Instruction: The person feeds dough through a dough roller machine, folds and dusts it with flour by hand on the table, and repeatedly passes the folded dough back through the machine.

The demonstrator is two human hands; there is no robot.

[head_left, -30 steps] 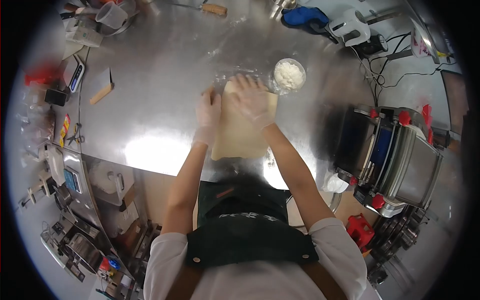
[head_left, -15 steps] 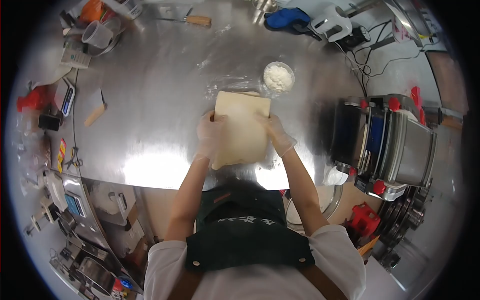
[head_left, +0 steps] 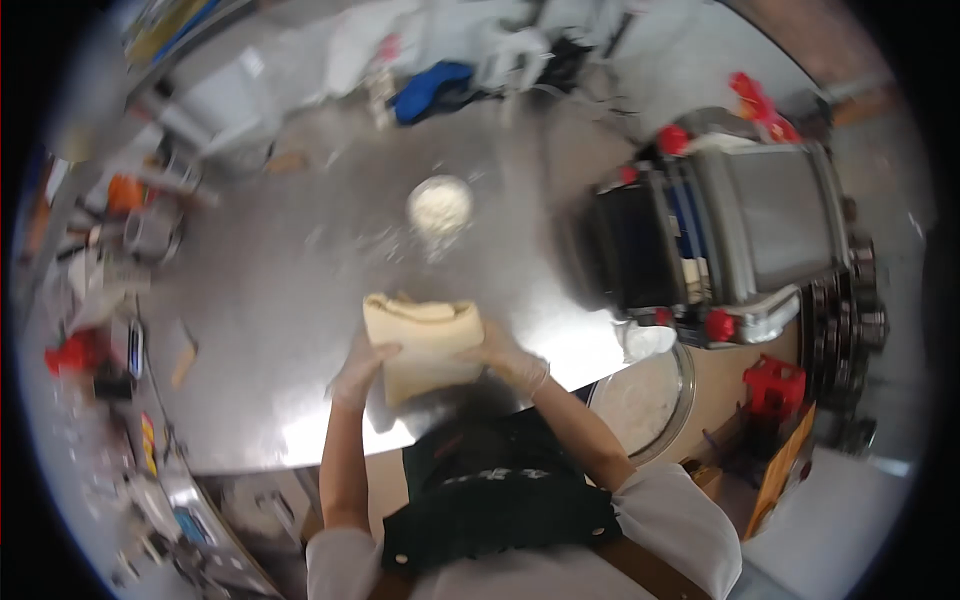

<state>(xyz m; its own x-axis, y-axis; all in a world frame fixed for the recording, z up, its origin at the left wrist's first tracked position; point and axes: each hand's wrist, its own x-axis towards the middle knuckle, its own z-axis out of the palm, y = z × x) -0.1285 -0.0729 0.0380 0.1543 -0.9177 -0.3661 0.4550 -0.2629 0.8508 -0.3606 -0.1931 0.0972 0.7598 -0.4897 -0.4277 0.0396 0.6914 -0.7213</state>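
Across the shiny steel table point(head_left: 270, 250), near its front edge, I see the left hand point(head_left: 362, 368) and right hand point(head_left: 508, 362), thinly gloved, clamped on opposite sides of a smooth, pale dough slab point(head_left: 428, 350), now tipped so its thick folded layers show and drawn farther from the powder bowl point(head_left: 438, 179) than half a second ago. Beyond sits that round bowl, heaped with crumbly white powder point(head_left: 441, 208); off right stands a metal machine point(head_left: 775, 225) with red knobs point(head_left: 720, 325).

Dough sheet point(head_left: 425, 362): looking smooth and matt.
Table point(head_left: 260, 290): shining as smooth, glossy metal.
Gloves point(head_left: 515, 368): looking like thin, translucent plastic.
Apron point(head_left: 490, 525): showing matt cloth.
Powder point(head_left: 440, 205): looking matt and rough.
Roller machine point(head_left: 785, 215): showing smooth metal.
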